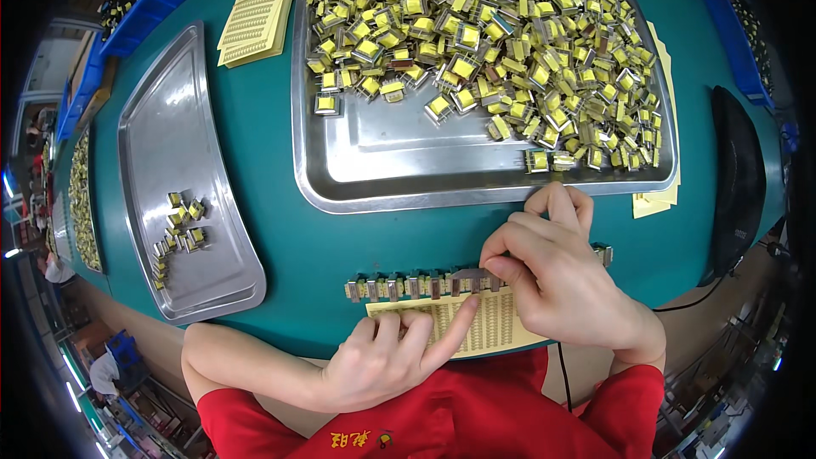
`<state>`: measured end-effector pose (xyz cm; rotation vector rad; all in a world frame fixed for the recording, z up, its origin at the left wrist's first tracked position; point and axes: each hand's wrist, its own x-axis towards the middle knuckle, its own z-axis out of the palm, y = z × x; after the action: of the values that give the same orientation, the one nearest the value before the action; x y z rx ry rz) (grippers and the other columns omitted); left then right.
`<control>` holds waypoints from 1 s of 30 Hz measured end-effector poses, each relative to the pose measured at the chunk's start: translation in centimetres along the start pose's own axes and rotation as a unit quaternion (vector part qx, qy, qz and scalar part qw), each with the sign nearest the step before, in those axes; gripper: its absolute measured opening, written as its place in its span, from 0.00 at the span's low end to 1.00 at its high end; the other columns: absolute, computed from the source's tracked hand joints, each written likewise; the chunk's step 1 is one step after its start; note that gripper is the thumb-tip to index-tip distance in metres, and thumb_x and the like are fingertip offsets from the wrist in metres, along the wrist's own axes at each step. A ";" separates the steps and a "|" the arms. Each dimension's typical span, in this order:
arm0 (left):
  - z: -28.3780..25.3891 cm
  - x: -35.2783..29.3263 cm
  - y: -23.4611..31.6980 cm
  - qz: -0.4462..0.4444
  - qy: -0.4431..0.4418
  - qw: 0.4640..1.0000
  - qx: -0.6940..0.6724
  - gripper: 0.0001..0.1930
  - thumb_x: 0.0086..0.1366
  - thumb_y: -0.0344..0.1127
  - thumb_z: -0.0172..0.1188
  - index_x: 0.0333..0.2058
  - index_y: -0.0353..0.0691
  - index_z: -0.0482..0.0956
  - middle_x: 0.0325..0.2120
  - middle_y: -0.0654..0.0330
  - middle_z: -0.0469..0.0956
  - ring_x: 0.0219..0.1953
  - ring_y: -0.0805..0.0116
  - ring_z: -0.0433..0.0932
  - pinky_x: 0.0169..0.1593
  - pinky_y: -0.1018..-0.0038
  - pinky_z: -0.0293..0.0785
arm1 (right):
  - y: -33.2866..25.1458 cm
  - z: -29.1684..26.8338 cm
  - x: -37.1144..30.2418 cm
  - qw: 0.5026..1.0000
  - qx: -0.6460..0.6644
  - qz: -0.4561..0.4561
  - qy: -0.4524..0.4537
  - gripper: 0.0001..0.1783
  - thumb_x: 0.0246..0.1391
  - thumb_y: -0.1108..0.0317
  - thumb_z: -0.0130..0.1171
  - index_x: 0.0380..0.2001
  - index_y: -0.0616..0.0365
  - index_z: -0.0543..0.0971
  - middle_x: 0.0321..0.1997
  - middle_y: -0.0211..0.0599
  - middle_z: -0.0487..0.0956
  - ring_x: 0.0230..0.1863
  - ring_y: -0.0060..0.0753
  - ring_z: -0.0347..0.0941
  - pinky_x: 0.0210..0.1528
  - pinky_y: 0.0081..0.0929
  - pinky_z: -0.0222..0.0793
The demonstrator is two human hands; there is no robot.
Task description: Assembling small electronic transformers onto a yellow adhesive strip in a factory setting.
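Observation:
A row of small yellow-wrapped transformers [393,286] stands side by side along the table's near edge. My right hand [552,263] is closed in a pinch on a flat, pointed grey metal tool [467,274], whose tip lies over the row; the rest of it is hidden by the fingers. My left hand [387,357] has its index finger stretched out, the tip at the front of the row beneath the tool, while its other fingers curl loosely with nothing visible in them. Under that finger lies a yellow sheet of small labels [489,323], partly covered by both hands.
A large metal tray [374,193] heaped with transformers [463,34] fills the far middle. At left, a smaller tray [183,110] holds several transformers. More yellow label sheets [259,13] lie beyond. Blue bins [153,4] line the far left; a black object [733,187] stands at right.

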<state>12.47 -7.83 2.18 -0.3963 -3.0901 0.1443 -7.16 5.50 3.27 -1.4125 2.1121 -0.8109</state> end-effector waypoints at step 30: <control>0.0 0.4 -0.5 -0.009 -0.003 0.998 -0.060 0.34 0.53 0.33 0.56 0.63 0.49 0.72 0.21 0.68 0.58 0.19 0.79 0.62 0.18 0.82 0.58 | 0.0 -0.1 0.0 1.000 -0.002 0.004 -0.003 0.04 0.49 0.76 0.61 0.28 0.54 0.77 0.28 0.28 0.76 0.41 0.40 0.63 0.53 0.37 0.51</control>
<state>11.95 -8.23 2.26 -0.3716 -3.1176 -0.0402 -7.22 5.52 3.39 -1.4063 2.1132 -0.7990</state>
